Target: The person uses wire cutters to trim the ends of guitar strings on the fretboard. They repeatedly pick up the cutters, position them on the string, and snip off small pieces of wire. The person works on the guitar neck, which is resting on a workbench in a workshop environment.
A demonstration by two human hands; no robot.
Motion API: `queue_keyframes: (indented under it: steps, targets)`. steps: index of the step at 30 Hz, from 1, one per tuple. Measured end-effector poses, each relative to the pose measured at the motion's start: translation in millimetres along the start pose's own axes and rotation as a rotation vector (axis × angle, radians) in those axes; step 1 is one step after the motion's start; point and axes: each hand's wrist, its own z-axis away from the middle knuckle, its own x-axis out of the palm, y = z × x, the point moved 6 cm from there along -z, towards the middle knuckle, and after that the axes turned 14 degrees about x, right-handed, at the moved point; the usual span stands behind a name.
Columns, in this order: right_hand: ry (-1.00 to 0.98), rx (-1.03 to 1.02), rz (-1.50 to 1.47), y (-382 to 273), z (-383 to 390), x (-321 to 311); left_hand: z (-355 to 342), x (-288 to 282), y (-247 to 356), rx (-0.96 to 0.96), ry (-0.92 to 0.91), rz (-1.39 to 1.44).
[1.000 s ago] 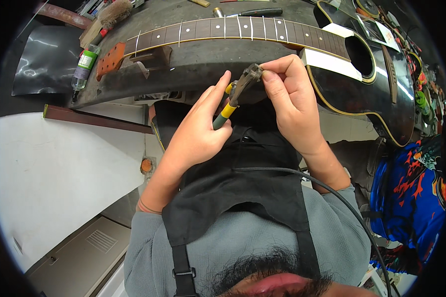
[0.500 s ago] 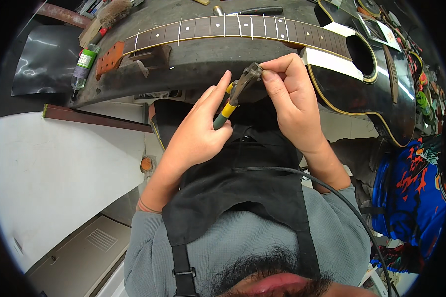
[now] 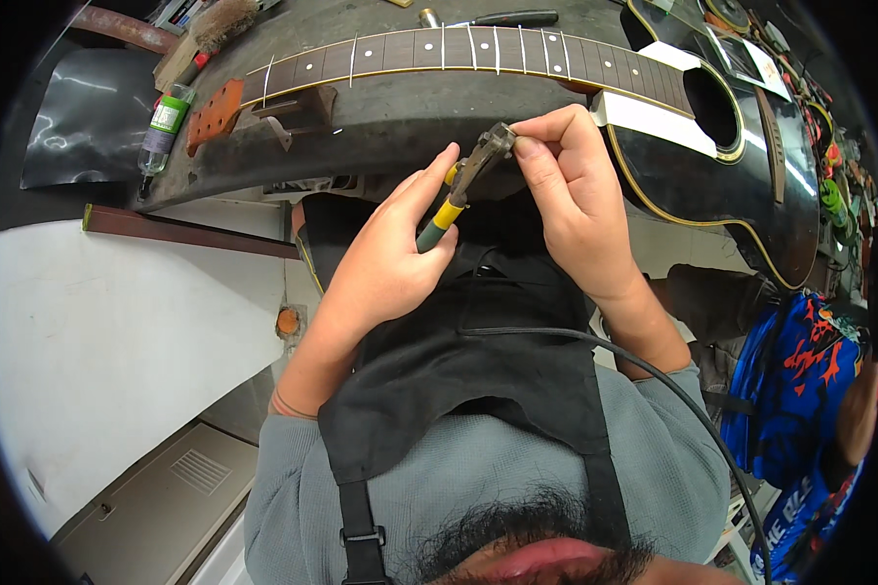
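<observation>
My left hand (image 3: 388, 255) is closed round the green and yellow handles of a pair of pliers (image 3: 481, 164), whose metal jaws point up and to the right. My right hand (image 3: 580, 205) pinches thumb and forefinger together right at the jaw tips; whatever small piece is between them is too hidden to name. Just beyond both hands lies a black acoustic guitar (image 3: 668, 180), its neck stretching left across the bench. Several bright metal frets cross the dark fretboard (image 3: 390, 58), and some slots look bare. White strips flank the end of the fretboard on the body.
The dark workbench (image 3: 390, 115) curves in front of me. At its left are a bottle (image 3: 163, 132) with a green label and a brush (image 3: 224, 24). A black-handled tool (image 3: 512, 19) lies behind the neck. A person in blue patterned clothing (image 3: 800, 361) is at my right.
My hands and the pliers stay almost in place, with only a slight shift. The person at the right has moved, and an arm now shows there.
</observation>
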Motion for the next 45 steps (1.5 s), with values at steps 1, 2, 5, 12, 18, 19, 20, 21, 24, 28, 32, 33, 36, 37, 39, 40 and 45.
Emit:
queue_keyframes:
  steps: [1, 2, 5, 12, 18, 19, 20, 21, 24, 28, 32, 33, 36, 37, 39, 40, 45]
  targets:
    - [0.003, -0.001, 0.010, -1, 0, 0, -1, -1, 1, 0.000, 0.003, -0.008]
    - [0.006, -0.002, 0.020, -1, 0, 0, -1, -1, 2, -0.003, 0.007, 0.004]
    - [0.039, -0.006, -0.010, 1, 0, 0, 2, -2, 2, -0.067, 0.072, 0.078]
    - [-0.038, 0.107, -0.175, 3, 0, -3, -1, -18, 2, 0.009, 0.142, 0.099]
    - [-0.073, 0.115, -0.263, 4, 0, -1, 0, -3, 2, 0.042, 0.064, 0.064]
    - [-0.081, 0.123, -0.264, 3, 0, -1, -1, -1, 2, 0.044, 0.051, 0.060]
    - [-0.089, 0.131, -0.265, 3, 0, -1, -2, 0, 5, 0.049, 0.044, 0.043]
    - [-0.082, 0.121, -0.251, 2, 1, -1, -3, 0, 6, 0.053, 0.038, 0.026]
    - [-0.068, 0.101, -0.214, 0, 1, 0, -4, 0, 10, 0.066, 0.037, 0.000]
    - [-0.076, 0.096, -0.200, -2, 2, 0, -5, 0, 11, 0.047, 0.020, -0.005]
    - [-0.063, 0.100, -0.177, -4, 2, 0, -5, 0, 11, 0.039, 0.019, 0.003]
    - [-0.058, 0.095, -0.164, -4, 2, 0, -4, 0, 11, 0.035, 0.017, 0.005]
    - [-0.042, 0.079, -0.114, -3, 2, -2, -4, 0, 8, 0.048, 0.009, -0.013]
    - [-0.039, 0.073, -0.095, -3, 2, -2, -4, 0, 8, 0.045, 0.009, -0.012]
    - [-0.021, 0.046, -0.053, -3, 1, -3, -4, 0, 7, 0.038, 0.008, -0.009]
    - [-0.006, 0.024, -0.029, -4, 1, -3, -3, 0, 7, 0.034, 0.004, -0.010]
    - [0.027, -0.059, 0.054, -5, 0, -3, -2, 0, 6, 0.038, -0.008, -0.033]
